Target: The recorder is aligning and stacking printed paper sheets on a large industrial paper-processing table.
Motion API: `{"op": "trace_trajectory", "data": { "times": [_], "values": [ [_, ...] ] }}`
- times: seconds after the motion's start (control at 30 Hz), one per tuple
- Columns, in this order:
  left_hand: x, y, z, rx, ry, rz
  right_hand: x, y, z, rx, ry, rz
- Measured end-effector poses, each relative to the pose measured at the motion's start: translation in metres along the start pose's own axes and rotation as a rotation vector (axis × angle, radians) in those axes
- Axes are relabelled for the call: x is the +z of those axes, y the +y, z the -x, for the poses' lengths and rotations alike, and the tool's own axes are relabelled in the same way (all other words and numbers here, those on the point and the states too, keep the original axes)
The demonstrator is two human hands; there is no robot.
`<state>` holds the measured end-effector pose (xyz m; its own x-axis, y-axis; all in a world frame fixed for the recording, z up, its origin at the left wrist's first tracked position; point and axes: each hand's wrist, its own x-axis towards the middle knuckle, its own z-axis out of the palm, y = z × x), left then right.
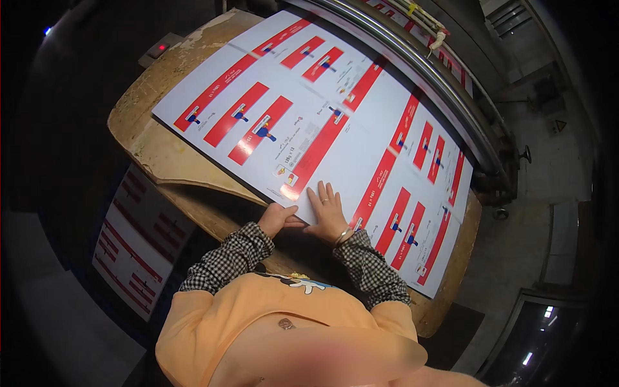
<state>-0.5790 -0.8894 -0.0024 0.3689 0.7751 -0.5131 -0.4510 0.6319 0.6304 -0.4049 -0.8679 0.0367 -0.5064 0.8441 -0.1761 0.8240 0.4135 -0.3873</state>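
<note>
Closest in, a person in an orange top with black-and-white checked sleeves leans over the work. The left hand is curled at the near edge of a large white printed sheet with red bars and small blue marks, thumb on top and the fingers tucked out of sight below the edge, so it appears to be pinching that edge, though the underside is hidden. Just beside it, the right hand lies flat and open on the sheet's surface, fingers spread and pointing away from the body, gripping nothing; a thin bracelet circles its wrist.

The sheet lies spread across a worn, rounded wooden table with chipped pale edges, covering most of the top and running slantwise from upper left to lower right. Its near edge reaches the table's front edge where the hands are.

Down at the left, lower than the table, a stack of similar white and red printed sheets sits in shadow.

Beyond the sheet's far edge runs a long grey metal roller on a machine, parallel to the sheet. Further left, on the dark side, a small grey box with a red light sits near the table's far corner.
</note>
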Motion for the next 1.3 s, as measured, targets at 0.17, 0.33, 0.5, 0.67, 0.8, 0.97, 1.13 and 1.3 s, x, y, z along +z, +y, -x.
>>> {"op": "trace_trajectory", "data": {
  "times": [0.17, 0.33, 0.5, 0.67, 0.8, 0.97, 1.13, 1.3],
  "values": [
    [-0.005, 0.007, 0.0, -0.031, -0.212, -0.098, -0.04, 0.02, -0.001, -0.037, -0.076, -0.215],
    [-0.042, -0.031, -0.017, -0.028, -0.003, -0.069, -0.073, 0.006, 0.008, -0.05, 0.069, -0.635],
    [-0.022, -0.023, -0.013, -0.018, 0.02, -0.085, -0.033, 0.011, 0.015, -0.051, 0.087, -0.489],
    [-0.007, -0.009, -0.003, 0.017, 0.005, 0.005, -0.016, 0.027, 0.003, -0.009, 0.052, -0.466],
    [-0.003, -0.007, -0.008, 0.003, 0.005, -0.005, -0.007, 0.074, -0.033, 0.175, 0.24, -0.461],
    [0.0, -0.004, -0.005, 0.026, 0.058, 0.002, -0.007, 0.061, -0.04, 0.236, 0.229, -0.317],
    [-0.003, -0.001, -0.001, -0.004, -0.008, -0.038, -0.007, -0.005, 0.0, 0.054, -0.024, 0.058],
    [-0.001, 0.004, 0.002, 0.051, -0.141, -0.138, -0.027, 0.019, 0.01, -0.01, -0.062, -0.125]
  ]
}}
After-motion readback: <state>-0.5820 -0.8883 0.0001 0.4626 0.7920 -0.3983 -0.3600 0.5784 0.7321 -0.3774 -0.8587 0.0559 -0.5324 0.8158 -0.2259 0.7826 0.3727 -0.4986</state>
